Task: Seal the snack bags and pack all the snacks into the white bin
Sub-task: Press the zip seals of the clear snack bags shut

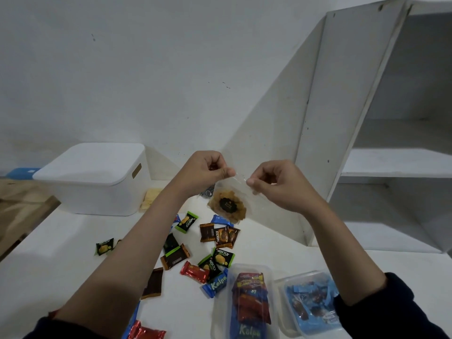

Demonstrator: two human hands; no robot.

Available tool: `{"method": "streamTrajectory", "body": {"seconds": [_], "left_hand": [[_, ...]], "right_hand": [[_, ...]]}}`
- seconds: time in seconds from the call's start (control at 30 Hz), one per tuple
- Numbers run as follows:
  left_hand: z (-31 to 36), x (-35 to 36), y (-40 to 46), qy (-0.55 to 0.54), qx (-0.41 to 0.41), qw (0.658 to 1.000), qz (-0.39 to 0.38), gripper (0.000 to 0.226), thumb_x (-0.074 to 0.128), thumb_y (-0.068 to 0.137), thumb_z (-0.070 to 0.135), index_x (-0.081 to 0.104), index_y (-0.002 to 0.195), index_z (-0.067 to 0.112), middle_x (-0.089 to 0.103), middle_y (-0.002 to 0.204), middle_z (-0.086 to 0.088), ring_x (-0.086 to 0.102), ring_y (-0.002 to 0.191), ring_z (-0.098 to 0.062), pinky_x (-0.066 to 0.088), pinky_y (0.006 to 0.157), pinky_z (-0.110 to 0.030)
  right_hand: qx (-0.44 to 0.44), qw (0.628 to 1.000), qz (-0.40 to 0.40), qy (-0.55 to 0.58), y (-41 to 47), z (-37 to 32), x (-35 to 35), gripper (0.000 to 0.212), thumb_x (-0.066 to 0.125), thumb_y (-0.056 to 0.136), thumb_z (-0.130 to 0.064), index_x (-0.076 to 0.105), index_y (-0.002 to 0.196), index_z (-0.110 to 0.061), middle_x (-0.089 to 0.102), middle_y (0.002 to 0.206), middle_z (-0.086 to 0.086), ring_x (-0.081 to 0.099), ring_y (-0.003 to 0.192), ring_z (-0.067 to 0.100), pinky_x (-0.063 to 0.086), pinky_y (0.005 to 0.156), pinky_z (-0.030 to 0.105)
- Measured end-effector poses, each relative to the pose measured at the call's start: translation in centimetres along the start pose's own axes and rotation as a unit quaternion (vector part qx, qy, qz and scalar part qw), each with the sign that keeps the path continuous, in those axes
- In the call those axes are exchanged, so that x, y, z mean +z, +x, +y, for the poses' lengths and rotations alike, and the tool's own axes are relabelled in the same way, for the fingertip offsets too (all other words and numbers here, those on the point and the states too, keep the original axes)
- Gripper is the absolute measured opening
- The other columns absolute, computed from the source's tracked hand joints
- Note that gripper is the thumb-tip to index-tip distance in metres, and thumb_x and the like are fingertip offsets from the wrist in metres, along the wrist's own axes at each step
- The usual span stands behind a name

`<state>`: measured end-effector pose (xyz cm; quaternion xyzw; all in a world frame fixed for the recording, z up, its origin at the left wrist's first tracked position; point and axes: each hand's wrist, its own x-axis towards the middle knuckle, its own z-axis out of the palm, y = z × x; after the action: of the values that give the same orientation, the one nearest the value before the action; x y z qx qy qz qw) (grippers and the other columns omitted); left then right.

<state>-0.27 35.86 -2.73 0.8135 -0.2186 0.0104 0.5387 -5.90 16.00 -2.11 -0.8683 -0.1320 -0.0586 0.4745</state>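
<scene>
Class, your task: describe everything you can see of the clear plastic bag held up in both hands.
The clear plastic zip bag looks thin, soft and see-through. It hangs upright in the air above the white table, its top strip stretched between the left hand and the right hand, which pinch its two upper corners. Inside, low on the left, sits a brown crumbly snack bearing a dark label. Whether the strip is sealed cannot be told.

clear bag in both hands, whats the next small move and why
Probably pinch along the top strip to press it closed. The left hand and right hand each pinch a top corner of the clear bag, held up over the table, and the white bin still has its lid on.
</scene>
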Motion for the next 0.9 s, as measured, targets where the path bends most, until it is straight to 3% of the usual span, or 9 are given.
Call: {"method": "streamTrajectory", "body": {"seconds": [0.07,0.2,0.3,0.4,0.5,0.57,0.63,0.7,0.9], "left_hand": [[-0.2,0.3,-0.1,-0.002,-0.002,1.000,0.003,0.035,0.073,0.072,0.027,0.059,0.073,-0.005,0.052,0.070,-0.014,0.045,0.066,-0.021,0.041,0.064,-0.034],[-0.9,0.9,-0.4,-0.011,-0.012,1.000,0.001,0.041,0.075,0.066,0.042,0.060,0.069,0.004,0.054,0.070,-0.016,0.047,0.067,-0.023,0.042,0.065,-0.038],[-1.1,1.4,-0.6,-0.025,-0.026,0.999,0.007,0.039,0.073,0.069,0.038,0.058,0.070,0.002,0.051,0.068,-0.015,0.043,0.062,-0.023,0.039,0.059,-0.036],[-1.1,2.3,-0.8,-0.018,-0.035,0.998,0.055,0.024,0.073,0.076,0.028,0.058,0.072,0.010,0.054,0.068,-0.010,0.048,0.057,-0.018,0.045,0.052,-0.027],[-1.3,3.3,-1.1,-0.005,-0.070,0.988,0.138,0.026,0.070,0.080,0.034,0.061,0.080,0.010,0.059,0.072,-0.003,0.052,0.061,-0.011,0.047,0.058,-0.021],[-1.4,3.8,-1.4,-0.021,-0.130,0.985,0.113,0.038,0.064,0.083,0.041,0.062,0.086,0.004,0.064,0.071,-0.003,0.060,0.058,-0.010,0.052,0.060,-0.025],[-1.1,4.4,-1.9,-0.060,-0.187,0.980,0.032,0.042,0.058,0.086,0.044,0.064,0.090,0.002,0.070,0.073,-0.005,0.068,0.061,-0.010,0.057,0.063,-0.027],[-0.8,5.0,-2.3,-0.112,-0.210,0.971,-0.018,0.038,0.054,0.089,0.043,0.066,0.091,0.007,0.073,0.076,-0.005,0.073,0.071,-0.015,0.059,0.067,-0.026],[-0.6,5.0,-2.5,-0.163,-0.234,0.958,-0.019,0.034,0.056,0.088,0.042,0.067,0.086,0.010,0.072,0.082,-0.015,0.073,0.074,-0.026,0.060,0.065,-0.030]], "right_hand": [[-0.006,1.000,-0.014,-0.020,0.2,-0.5,-0.3,0.012,0.069,0.086,-0.022,0.070,0.079,-0.011,0.071,0.073,0.010,0.066,0.069,0.029,0.056,0.068,0.042],[0.020,0.997,-0.074,-0.010,0.4,-0.4,-0.2,0.009,0.073,0.082,-0.020,0.070,0.086,-0.012,0.070,0.071,0.006,0.066,0.063,0.018,0.059,0.066,0.039],[0.024,0.996,-0.087,0.006,0.3,-0.2,0.1,0.007,0.072,0.082,-0.014,0.072,0.084,-0.008,0.070,0.070,0.008,0.065,0.063,0.017,0.060,0.063,0.034],[0.068,0.990,-0.073,0.101,0.3,0.5,0.5,0.005,0.069,0.084,-0.007,0.071,0.083,-0.002,0.066,0.066,0.008,0.062,0.058,0.012,0.057,0.057,0.027],[0.157,0.959,-0.032,0.233,0.4,1.3,1.3,0.007,0.071,0.081,-0.005,0.068,0.075,-0.003,0.061,0.060,0.004,0.056,0.051,0.011,0.051,0.051,0.025],[0.208,0.928,-0.002,0.309,0.5,1.9,1.7,0.015,0.071,0.079,-0.002,0.064,0.067,-0.006,0.058,0.052,0.001,0.052,0.042,0.009,0.045,0.043,0.020],[0.238,0.907,0.008,0.348,0.5,2.4,2.0,0.019,0.070,0.079,0.000,0.061,0.064,-0.007,0.058,0.048,0.000,0.052,0.038,0.008,0.043,0.039,0.019],[0.250,0.900,-0.002,0.357,0.3,2.7,2.3,0.019,0.070,0.079,0.000,0.060,0.064,-0.008,0.062,0.049,0.001,0.056,0.043,0.010,0.048,0.043,0.022],[0.247,0.899,-0.048,0.358,-0.2,3.9,3.1,0.007,0.065,0.084,-0.004,0.068,0.077,-0.004,0.068,0.066,0.007,0.064,0.063,0.018,0.058,0.061,0.030]]}}
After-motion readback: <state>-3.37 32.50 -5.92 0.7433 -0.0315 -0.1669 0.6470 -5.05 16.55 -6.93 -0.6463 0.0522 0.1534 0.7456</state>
